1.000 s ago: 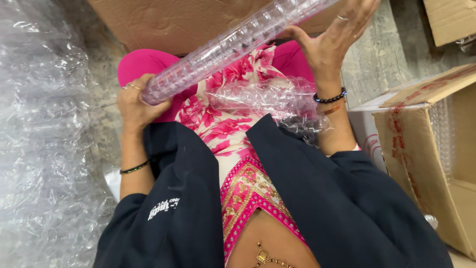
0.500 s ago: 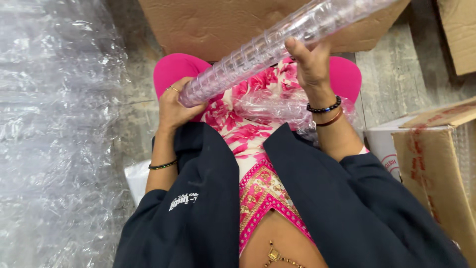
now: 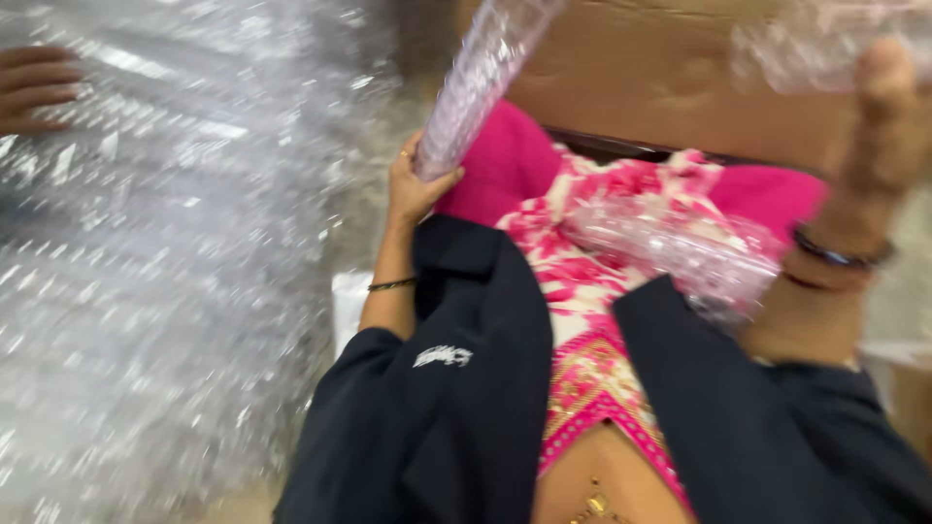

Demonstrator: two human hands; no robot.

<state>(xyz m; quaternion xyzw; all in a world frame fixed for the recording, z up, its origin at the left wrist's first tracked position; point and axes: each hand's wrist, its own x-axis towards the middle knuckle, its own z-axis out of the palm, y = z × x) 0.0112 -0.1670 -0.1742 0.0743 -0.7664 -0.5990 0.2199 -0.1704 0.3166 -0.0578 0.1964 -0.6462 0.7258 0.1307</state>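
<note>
My left hand [image 3: 419, 186] grips the lower end of a long roll wrapped in clear bubble wrap [image 3: 481, 73], which stands steeply upright in front of my knees. Raised at the far right is my right hand [image 3: 874, 126], blurred and away from the roll. Its fingertips are next to a loose piece of bubble wrap [image 3: 825, 39]; a grip on it cannot be made out. A crumpled piece of bubble wrap [image 3: 670, 254] lies on my lap, over pink floral cloth.
A wide sheet of bubble wrap [image 3: 146, 291] covers the floor on the left, with another person's hand [image 3: 34, 85] resting on its far edge. A brown cardboard box [image 3: 660, 92] stands right in front of my knees.
The roll has swung from a slant across my lap to nearly upright. My right hand let go of it and moved right. The view shifted left and another person's hand came into view.
</note>
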